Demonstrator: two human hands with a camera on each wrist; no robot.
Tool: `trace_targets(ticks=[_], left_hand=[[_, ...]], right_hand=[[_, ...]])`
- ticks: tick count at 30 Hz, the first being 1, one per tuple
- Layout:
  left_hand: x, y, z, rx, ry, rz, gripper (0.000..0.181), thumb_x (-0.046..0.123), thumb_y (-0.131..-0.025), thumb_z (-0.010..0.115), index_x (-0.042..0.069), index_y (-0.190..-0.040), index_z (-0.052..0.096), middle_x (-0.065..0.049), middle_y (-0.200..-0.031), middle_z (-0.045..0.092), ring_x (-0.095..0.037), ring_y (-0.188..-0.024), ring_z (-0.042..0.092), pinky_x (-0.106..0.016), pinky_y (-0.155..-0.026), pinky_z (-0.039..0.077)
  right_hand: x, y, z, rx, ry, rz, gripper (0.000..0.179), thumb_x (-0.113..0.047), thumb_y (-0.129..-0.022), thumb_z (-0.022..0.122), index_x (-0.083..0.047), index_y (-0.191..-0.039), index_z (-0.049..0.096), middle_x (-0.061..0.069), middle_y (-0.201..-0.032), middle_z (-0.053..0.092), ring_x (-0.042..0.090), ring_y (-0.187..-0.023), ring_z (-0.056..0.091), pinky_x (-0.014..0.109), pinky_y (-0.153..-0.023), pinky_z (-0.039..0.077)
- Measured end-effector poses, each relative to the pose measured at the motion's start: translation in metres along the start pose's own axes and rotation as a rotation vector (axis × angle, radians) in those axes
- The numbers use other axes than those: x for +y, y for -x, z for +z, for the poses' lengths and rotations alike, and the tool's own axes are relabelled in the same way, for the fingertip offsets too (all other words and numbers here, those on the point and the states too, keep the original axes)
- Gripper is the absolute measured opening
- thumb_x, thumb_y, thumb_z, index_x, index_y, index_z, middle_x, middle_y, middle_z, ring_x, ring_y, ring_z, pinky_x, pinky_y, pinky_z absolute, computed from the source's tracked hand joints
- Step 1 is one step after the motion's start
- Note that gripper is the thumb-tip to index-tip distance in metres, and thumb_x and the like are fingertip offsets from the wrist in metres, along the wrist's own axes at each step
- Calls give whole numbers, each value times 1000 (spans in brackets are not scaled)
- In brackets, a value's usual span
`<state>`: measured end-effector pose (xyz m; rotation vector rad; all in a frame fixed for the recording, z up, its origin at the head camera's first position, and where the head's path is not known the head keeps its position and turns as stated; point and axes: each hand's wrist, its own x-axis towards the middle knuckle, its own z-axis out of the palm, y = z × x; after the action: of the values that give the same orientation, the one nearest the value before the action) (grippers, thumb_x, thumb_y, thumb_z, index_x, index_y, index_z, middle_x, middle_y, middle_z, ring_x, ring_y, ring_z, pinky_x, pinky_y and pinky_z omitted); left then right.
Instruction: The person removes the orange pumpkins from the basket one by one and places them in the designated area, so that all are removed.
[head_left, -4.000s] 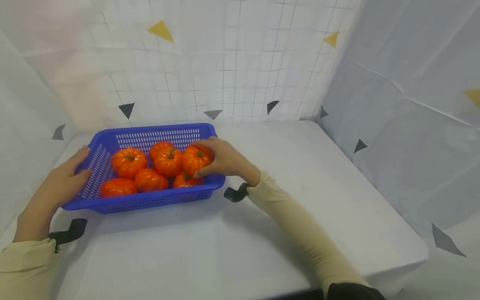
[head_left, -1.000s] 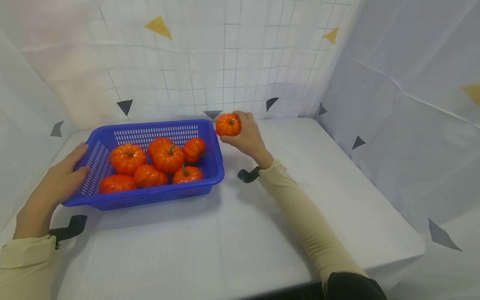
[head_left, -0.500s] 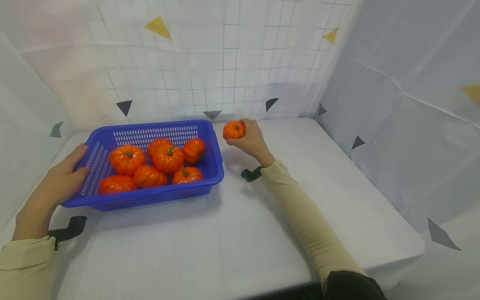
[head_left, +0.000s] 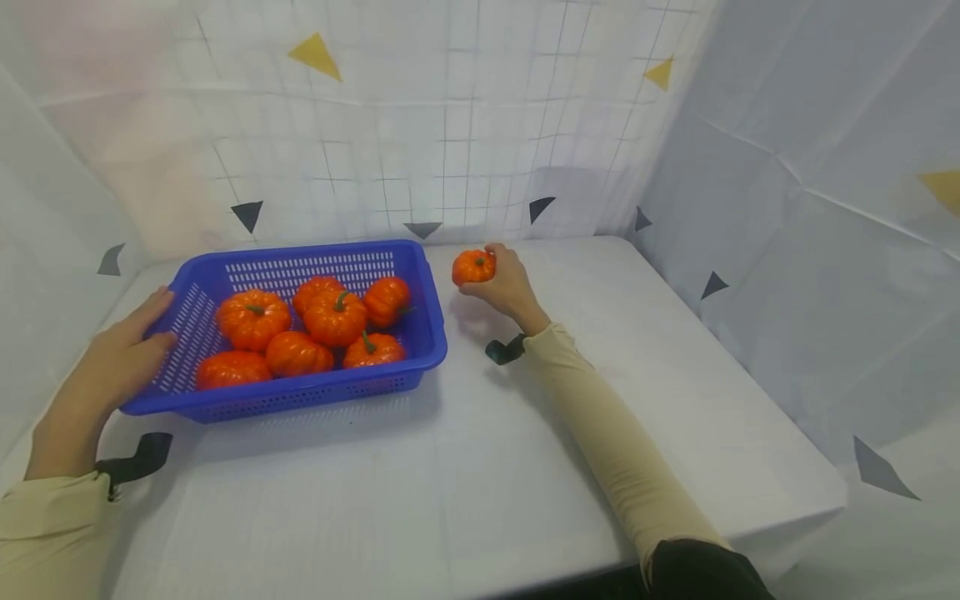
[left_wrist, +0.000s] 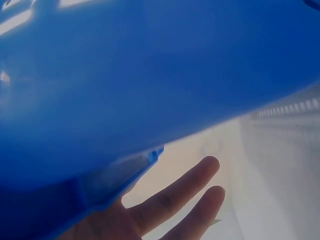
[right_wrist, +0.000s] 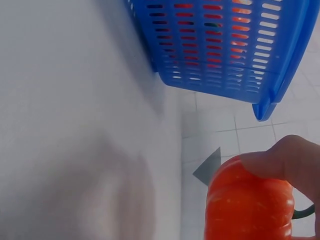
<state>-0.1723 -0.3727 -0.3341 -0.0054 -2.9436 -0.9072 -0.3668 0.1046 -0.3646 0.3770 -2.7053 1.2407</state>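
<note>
In the head view a blue plastic basket [head_left: 315, 390] stands at the left with several small orange pumpkins [head_left: 336, 318] inside. My left hand [head_left: 112, 367] holds its left rim, thumb over the edge. In the left wrist view two fingers [left_wrist: 172, 200] stretch out straight below the blue wall, partly hidden by it. To the right of the basket, my right hand [head_left: 510, 287] grips another small pumpkin [head_left: 472, 267] between thumb and fingers. The pumpkin, green stem showing, hangs above the table, its shadow beneath it in the right wrist view.
A white-covered table [head_left: 585, 400] carries the basket. Behind it rises a white grid-lined sheet [head_left: 495, 125] with dark and yellow triangles; a plain grey-white sheet [head_left: 810, 250] closes off the right side.
The right hand has lifted one pumpkin out of the basket, carried it right over the rim, and lowered it slightly since. The left hand has stayed on the basket's rim.
</note>
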Motion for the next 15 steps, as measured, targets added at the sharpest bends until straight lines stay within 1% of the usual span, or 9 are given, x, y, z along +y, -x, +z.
trace_targets(ticks=[7, 15], left_hand=[[-1, 0, -3, 3, -5, 2, 64, 13, -109, 32, -3, -162, 1, -31, -166, -5, -61, -148, -1, -79, -111, 3], [-3, -3, -2, 3, 20, 7, 63, 13, -109, 32, -1, -163, 2, -31, -166, -4, -60, -148, -2, -78, -112, 2]], right_hand=[[4, -1, 4, -5, 2, -21, 83, -24, -80, 86, 2, -148, 47, 22, -141, 53, 37, -125, 51, 48, -110, 44], [8, 2, 4, -27, 53, -41, 82, -26, -81, 86, 2, -147, 47, 22, -139, 55, 37, -124, 52, 48, -109, 43]])
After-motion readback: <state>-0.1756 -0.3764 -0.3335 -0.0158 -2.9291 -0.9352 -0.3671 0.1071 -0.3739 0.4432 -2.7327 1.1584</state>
